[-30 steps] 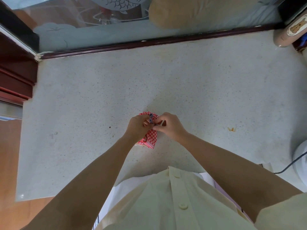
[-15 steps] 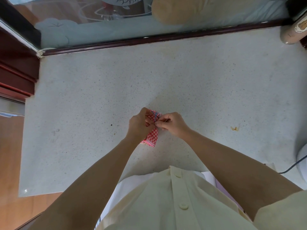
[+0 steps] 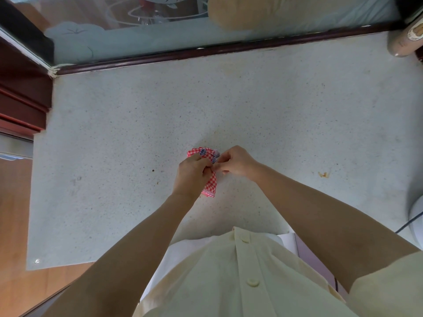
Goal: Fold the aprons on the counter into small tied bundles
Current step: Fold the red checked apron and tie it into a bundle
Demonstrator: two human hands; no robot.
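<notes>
One red-checked apron, folded small, sits between my two hands at mid-bench. The fingers of my left hand curl round it, while my right hand pinches a blue-patterned strip at its top. One brown container at the far right corner is cut off, its contents unseen, and my hands hide much of the bundle.

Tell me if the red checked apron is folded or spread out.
Folded: the apron is a small bundle gripped in the left hand, the right hand pinching its top. Whether it is tied yet, cannot tell.
</notes>
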